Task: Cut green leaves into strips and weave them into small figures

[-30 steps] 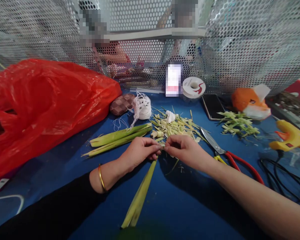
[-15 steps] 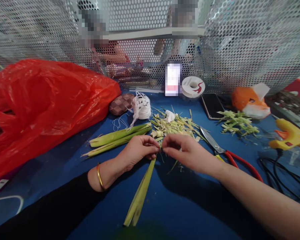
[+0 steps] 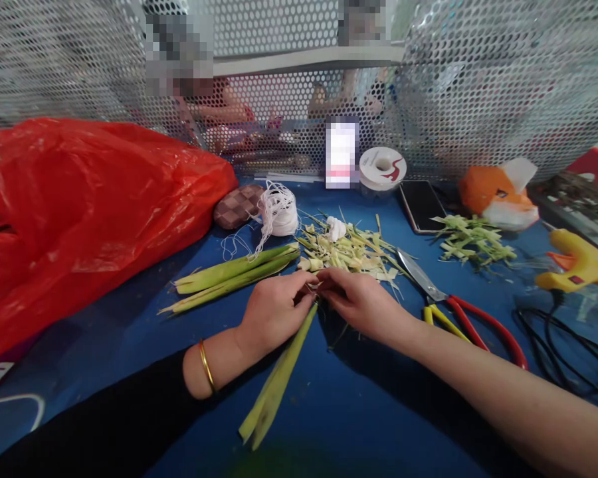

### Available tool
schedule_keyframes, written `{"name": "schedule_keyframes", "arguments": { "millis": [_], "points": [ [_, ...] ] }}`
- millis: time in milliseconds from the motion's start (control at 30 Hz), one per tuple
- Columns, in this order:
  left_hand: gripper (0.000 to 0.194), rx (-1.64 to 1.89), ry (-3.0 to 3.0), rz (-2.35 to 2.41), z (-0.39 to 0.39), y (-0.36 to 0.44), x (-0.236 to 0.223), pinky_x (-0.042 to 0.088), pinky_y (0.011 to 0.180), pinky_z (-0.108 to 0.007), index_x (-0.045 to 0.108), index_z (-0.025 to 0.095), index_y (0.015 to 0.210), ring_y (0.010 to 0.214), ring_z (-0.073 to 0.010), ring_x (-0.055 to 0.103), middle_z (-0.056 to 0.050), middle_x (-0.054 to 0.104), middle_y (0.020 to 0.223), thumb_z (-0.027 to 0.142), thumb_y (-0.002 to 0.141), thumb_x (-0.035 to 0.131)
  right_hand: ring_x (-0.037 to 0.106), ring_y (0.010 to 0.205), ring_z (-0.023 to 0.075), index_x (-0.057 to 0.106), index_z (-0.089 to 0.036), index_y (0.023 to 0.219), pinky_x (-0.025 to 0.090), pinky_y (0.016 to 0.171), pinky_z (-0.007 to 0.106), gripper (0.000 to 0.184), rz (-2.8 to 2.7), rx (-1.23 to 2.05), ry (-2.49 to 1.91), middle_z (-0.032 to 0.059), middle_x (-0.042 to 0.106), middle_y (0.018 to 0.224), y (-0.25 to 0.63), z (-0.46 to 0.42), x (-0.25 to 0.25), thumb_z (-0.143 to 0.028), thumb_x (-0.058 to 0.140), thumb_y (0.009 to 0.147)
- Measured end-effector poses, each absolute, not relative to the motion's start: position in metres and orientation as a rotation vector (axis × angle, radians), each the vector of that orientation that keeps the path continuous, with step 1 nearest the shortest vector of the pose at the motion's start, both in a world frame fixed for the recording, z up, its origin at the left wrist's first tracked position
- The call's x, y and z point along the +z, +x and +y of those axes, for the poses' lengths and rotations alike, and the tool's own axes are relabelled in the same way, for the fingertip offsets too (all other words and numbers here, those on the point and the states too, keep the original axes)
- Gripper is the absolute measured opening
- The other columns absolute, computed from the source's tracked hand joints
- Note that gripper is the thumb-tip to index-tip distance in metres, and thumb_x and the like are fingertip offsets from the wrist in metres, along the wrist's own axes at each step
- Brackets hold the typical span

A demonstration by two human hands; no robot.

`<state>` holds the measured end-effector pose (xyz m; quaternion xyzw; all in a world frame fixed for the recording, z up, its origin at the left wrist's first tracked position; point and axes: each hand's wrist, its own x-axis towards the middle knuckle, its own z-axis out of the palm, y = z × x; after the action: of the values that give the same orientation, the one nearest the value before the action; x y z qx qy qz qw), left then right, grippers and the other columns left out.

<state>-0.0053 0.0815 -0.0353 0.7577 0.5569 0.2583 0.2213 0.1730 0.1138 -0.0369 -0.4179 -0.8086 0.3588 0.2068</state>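
Toward the near edge of the blue table (image 3: pixel 369 418), I see a folded green leaf (image 3: pixel 278 378), its far end pinched by the person's left hand (image 3: pixel 274 311). Fingertips of the right hand (image 3: pixel 367 304) bunch close beside; I cannot tell what they grip. Beyond lie pale leaf trimmings (image 3: pixel 363 251), then white string (image 3: pixel 284 220).

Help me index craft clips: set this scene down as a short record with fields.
Left hand: fingertips by the far end of a green leaf stalk
Right hand: fingertips at the left's; what they pinch is too small to tell
Beyond hands: leaf scraps
Left side: green stalks, white string ball, checkered pouch, red plastic bag
Right side: red-handled scissors, yellow glue gun
Back: ribbon spool, black-screened smartphone
Surface: blue tabletop
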Motion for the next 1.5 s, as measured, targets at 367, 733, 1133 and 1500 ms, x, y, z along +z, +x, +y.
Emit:
{"name": "schedule_keyframes", "arguments": {
  "millis": [367,733,1133,1500],
  "points": [
    [0.021,0.81,2.288,1.552,0.079,-0.001,-0.041,0.049,0.078,-0.029,0.066,0.02,0.104,0.087,-0.0198,0.068,-0.005,0.074,0.096,0.019,0.085,0.057,0.069,0.081,0.0191,0.06,-0.02,0.101,0.049,0.069,0.029,0.022,-2.162,1.051,-1.194,0.0059,0.075,0.091,0.172,0.115,-0.04,-0.012,0.059,0.081],
    [0.016,0.992,2.228,1.475,0.078,-0.001,-0.044,0.05,0.079,-0.028,0.066,0.019,0.099,0.084,-0.017,0.068,-0.003,0.074,0.092,0.016,0.084,0.06,0.064,0.066,0.0142,0.061,-0.019,0.098,0.05,0.063,0.027,0.021,-1.958,1.281,-1.119,0.0026,0.07,0.08,0.172,0.117,-0.043,-0.011,0.055,0.08],
    [0.016,0.973,1.99,1.487,0.079,-0.007,-0.038,0.049,0.078,-0.027,0.071,0.023,0.093,0.082,-0.0171,0.066,-0.001,0.073,0.088,0.015,0.082,0.061,0.062,0.079,0.0185,0.069,-0.022,0.091,0.042,0.072,0.032,0.02,-2.454,0.637,-1.038,0.0046,0.07,0.085,0.179,0.117,-0.025,-0.012,0.052,0.089],
    [0.01,0.984,1.666,1.466,0.087,-0.013,-0.04,0.05,0.076,-0.028,0.072,0.022,0.087,0.078,-0.0169,0.066,0.0,0.073,0.084,0.02,0.078,0.067,0.053,0.069,0.0177,0.065,-0.017,0.086,0.036,0.075,0.034,0.027,-2.681,0.207,-0.959,0.004,0.06,0.075,0.179,0.118,-0.024,-0.007,0.04,0.091]
  ]
}}
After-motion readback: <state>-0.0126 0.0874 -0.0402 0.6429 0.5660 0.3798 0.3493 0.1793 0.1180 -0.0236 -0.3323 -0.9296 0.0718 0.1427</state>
